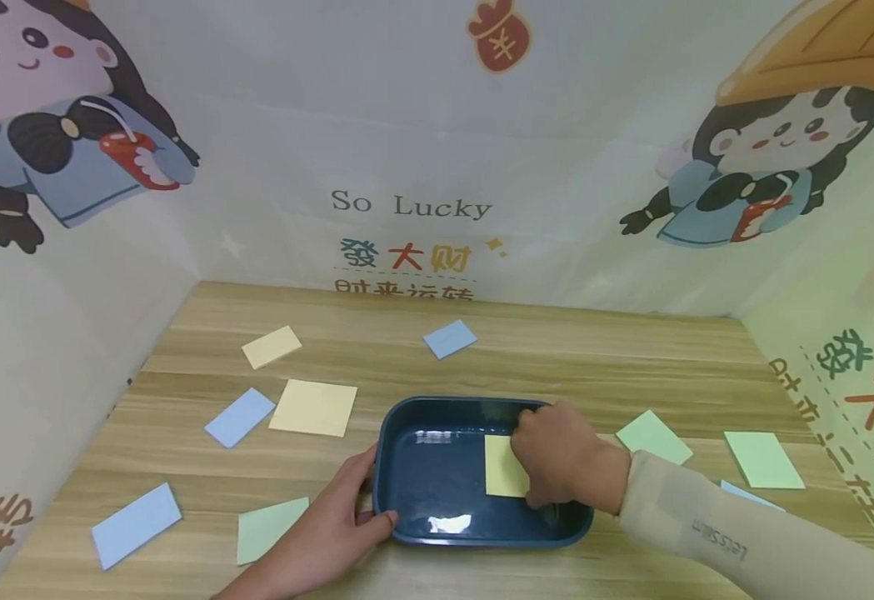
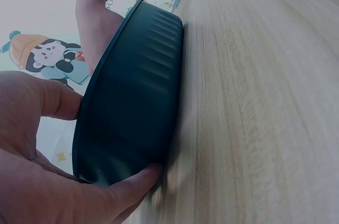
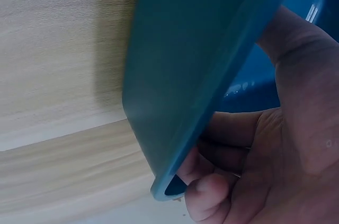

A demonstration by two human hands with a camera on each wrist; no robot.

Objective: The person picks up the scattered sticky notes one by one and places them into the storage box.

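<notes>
Background: a wooden table (image 1: pixel 541 350) with printed cartoon walls (image 1: pixel 407 150) on three sides, one showing the words "So Lucky".
Tray: a dark blue tray (image 1: pixel 437 475) stands on the table, near the person and about in the middle.
Left hand: the left hand (image 1: pixel 332 525) grips the near left corner of the tray; the thumb lies on the rim and a finger is curled under the outer wall, as the left wrist view shows (image 2: pixel 47 150).
Right hand: the right hand (image 1: pixel 556 454) is inside the tray at its right side, fingers bent and pressed on a yellow paper (image 1: pixel 504 467). I cannot tell if it pinches the paper or only pushes it down.
Yellow paper: it lies in the right part of the tray, half covered by the hand.
Other papers: blue, yellow and green papers lie spread on the table, for example a large yellow one (image 1: pixel 313 407) left of the tray, a blue one (image 1: pixel 449 338) far behind it, and a green one (image 1: pixel 763 459) at the right.
</notes>
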